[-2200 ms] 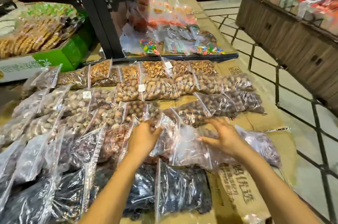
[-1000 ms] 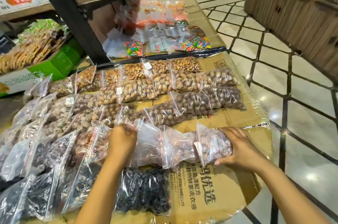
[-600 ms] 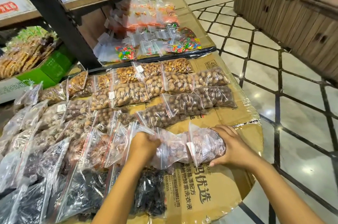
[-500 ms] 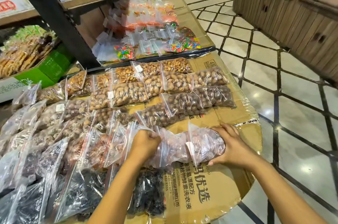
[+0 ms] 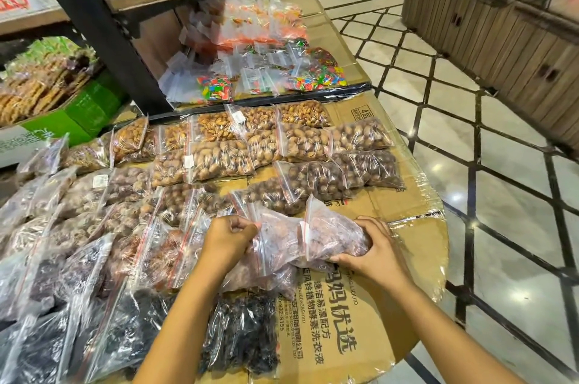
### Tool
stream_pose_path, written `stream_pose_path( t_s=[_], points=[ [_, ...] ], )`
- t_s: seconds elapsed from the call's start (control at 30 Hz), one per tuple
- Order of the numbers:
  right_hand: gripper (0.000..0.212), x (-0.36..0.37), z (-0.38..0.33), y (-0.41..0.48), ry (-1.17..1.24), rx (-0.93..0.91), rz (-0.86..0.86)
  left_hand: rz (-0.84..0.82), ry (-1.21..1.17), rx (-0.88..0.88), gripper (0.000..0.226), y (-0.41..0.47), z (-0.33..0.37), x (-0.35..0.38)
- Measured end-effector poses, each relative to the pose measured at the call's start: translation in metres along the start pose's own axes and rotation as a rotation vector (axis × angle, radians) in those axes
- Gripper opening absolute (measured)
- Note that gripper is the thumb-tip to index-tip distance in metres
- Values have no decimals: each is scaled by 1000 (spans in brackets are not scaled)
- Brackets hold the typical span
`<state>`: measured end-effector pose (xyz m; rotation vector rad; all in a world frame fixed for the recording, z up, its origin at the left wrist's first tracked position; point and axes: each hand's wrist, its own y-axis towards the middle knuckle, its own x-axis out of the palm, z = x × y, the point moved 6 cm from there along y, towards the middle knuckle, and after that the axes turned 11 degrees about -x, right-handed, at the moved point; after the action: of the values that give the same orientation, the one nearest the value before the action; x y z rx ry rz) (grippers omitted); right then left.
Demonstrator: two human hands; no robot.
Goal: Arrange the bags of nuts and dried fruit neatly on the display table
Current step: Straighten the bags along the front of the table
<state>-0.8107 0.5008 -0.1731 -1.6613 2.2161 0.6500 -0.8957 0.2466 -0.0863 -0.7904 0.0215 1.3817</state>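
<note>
Right hand [image 5: 372, 253] grips the right end of a clear zip bag of pinkish-brown pieces [image 5: 332, 235], with the fingers [image 5: 346, 258] curled beneath it and the thumb over the top. The bag lies near the front right edge of the cardboard-covered worktop [image 5: 416, 236]. Left hand [image 5: 230, 238] is clenched on the plastic of the neighbouring bag [image 5: 275, 249], which overlaps the first on its left; contents possibly dried fruit, film too cloudy to tell. Rows of bagged nuts [image 5: 219, 161] lie behind the hands, and a bag of dark dried fruit [image 5: 241, 333] lies in front, beside the left forearm.
</note>
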Motion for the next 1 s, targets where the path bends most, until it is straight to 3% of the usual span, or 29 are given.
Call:
stream_pose_path(
  t_s=[0.1, 0.17, 0.23, 0.3, 0.4, 0.5, 0.6, 0.73, 0.83, 1.0],
  points=[
    [99, -1, 3, 2, -68, -20, -115, -3, -28, -26, 23, 0, -10, 4],
    [119, 1, 12, -3, -63, 30, -230, 116, 133, 36, 26, -7, -7, 1],
    [131, -6, 22, -9, -80, 74, -257, 292, 335, 156, 52, -15, 1, -2],
    [134, -15, 27, -13, -162, 95, -236, 348, 432, 282, 74, -25, 16, 5],
    [122, -20, 26, -8, -241, 56, -249, 147, 594, 375, 92, -23, 30, 45],
    [116, -20, 26, -1, -157, 63, -246, -24, 911, 396, 98, -13, 23, 88],
    [112, -18, 27, 2, -82, 50, -277, -30, 1134, 468, 112, -7, 13, 99],
    [111, -18, 31, 0, -86, 26, -284, 7, 1186, 610, 137, -5, -12, 75],
    [118, -18, 24, 3, -135, 2, -275, 112, 1242, 795, 138, -2, -22, 58],
    [126, 2, 12, 10, -124, 13, -318, 55, 1112, 712, 110, 7, -13, 54]
  ],
)
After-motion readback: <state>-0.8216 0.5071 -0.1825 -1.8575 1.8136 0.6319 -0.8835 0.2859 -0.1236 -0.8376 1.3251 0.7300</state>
